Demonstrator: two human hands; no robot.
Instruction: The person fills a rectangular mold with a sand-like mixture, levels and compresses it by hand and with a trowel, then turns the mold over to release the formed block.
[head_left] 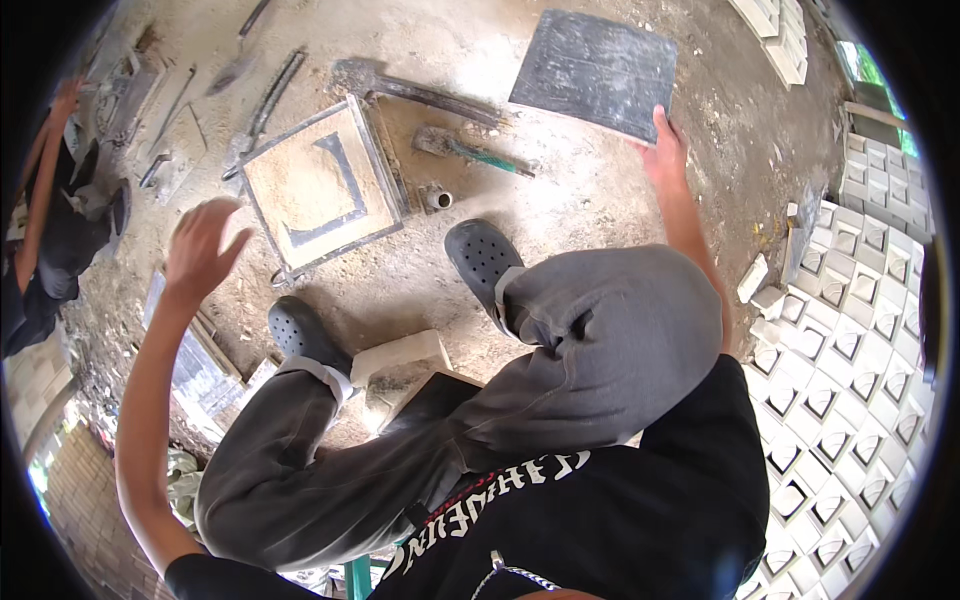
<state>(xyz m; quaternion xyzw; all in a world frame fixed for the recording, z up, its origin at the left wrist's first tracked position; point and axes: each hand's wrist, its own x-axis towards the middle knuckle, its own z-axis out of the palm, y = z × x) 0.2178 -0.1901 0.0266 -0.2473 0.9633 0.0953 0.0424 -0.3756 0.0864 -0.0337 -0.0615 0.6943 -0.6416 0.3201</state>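
Observation:
My right hand (665,155) grips the near right corner of a dark, flat square board (597,75), thumb on top and fingers beneath. That board is out at the far right, beyond my shoe. Slightly smeared by motion, my left hand (203,250) is open, its thumb spread from the fingers, and holds nothing. It hovers just left of a square metal-edged mold (290,190). Pale sandy material covers the mold's face around a dark, bent corner-shaped strip (345,185).
Beyond the mold lie a long-handled hammer (430,97), a green-handled brush (470,152) and a short pipe piece (439,199). Trowel-like tools lie farther left, near another person (50,220). Rows of pale blocks (840,400) stand at right. My shoes (310,335) flank the near side.

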